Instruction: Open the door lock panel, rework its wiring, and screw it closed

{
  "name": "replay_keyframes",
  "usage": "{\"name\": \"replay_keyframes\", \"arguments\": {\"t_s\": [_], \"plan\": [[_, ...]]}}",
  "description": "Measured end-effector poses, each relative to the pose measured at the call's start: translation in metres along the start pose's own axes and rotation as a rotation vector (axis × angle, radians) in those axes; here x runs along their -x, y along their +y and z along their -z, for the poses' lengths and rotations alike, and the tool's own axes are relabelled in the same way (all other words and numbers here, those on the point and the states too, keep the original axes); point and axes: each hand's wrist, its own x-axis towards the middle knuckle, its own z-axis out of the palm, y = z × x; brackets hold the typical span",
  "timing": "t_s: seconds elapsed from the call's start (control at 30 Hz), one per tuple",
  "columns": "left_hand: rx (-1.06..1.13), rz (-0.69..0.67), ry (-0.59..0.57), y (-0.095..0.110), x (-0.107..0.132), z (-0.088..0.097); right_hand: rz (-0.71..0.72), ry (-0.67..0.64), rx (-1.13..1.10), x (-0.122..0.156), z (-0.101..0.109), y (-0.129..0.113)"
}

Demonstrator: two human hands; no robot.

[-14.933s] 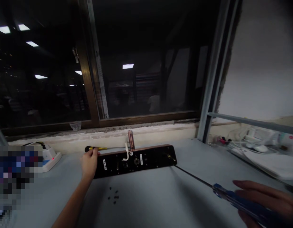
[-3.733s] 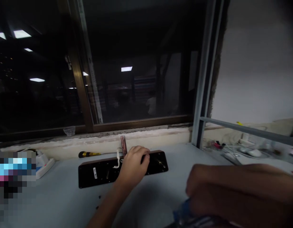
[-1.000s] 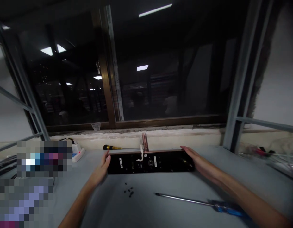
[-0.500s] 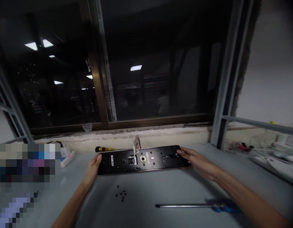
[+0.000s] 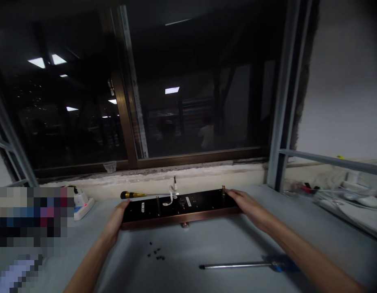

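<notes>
I judge the long panel (image 5: 205,200) stiff and fairly heavy, best held where left hand (image 5: 113,221) and right hand (image 5: 248,206) clamp its left and right ends.

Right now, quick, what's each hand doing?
Left hand: holding the black panel by its left end.
Right hand: holding the same panel by its right end.

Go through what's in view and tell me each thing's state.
Black panel: held at both ends, coppery edge toward the person
Left hand: closed on its left end
Right hand: closed on its right end
Blue-handled screwdriver: lying on the table, unheld
Yellow-and-black screwdriver: lying beyond the panel
Small dark pieces: scattered loose
Power strip: red light lit
Plastic cup: on the sill
</notes>
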Motion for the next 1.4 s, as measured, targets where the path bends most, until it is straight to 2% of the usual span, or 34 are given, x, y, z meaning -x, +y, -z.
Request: {"name": "replay_keyframes", "arguments": {"t_s": [0.07,0.13,0.17,0.2,0.27,0.37,0.47,0.53,0.67,1.0,1.4], "plan": [[-0.178,-0.072,0.059,0.003,0.000,0.002,0.083,0.053,0.078,-0.001,-0.002,0.000],[-0.430,-0.295,0.143,0.009,0.004,0.002,0.176,0.077,0.153,0.000,-0.005,-0.002],[-0.528,-0.429,0.145,0.014,0.007,0.001,0.220,0.073,0.188,0.001,-0.006,-0.004],[-0.584,-0.552,0.107,0.020,0.010,-0.001,0.261,0.062,0.220,0.002,-0.007,-0.005],[-0.626,-0.685,-0.069,0.032,0.016,-0.010,0.322,0.036,0.276,0.003,-0.007,-0.006],[-0.634,-0.674,-0.298,0.047,0.018,-0.024,0.386,-0.004,0.329,0.002,-0.004,-0.004],[-0.551,-0.653,-0.422,0.056,0.015,-0.032,0.430,-0.048,0.347,0.001,-0.001,-0.001],[-0.471,-0.638,-0.464,0.057,0.012,-0.033,0.444,-0.065,0.351,0.000,0.000,-0.001],[-0.414,-0.589,-0.461,0.056,0.009,-0.032,0.448,-0.051,0.355,0.000,-0.001,-0.003],[-0.431,-0.599,-0.509,0.065,0.001,-0.031,0.444,-0.045,0.377,-0.006,-0.001,-0.006],[-0.452,-0.633,-0.438,0.058,0.010,-0.034,0.445,-0.024,0.367,-0.005,-0.004,0.002]]}}
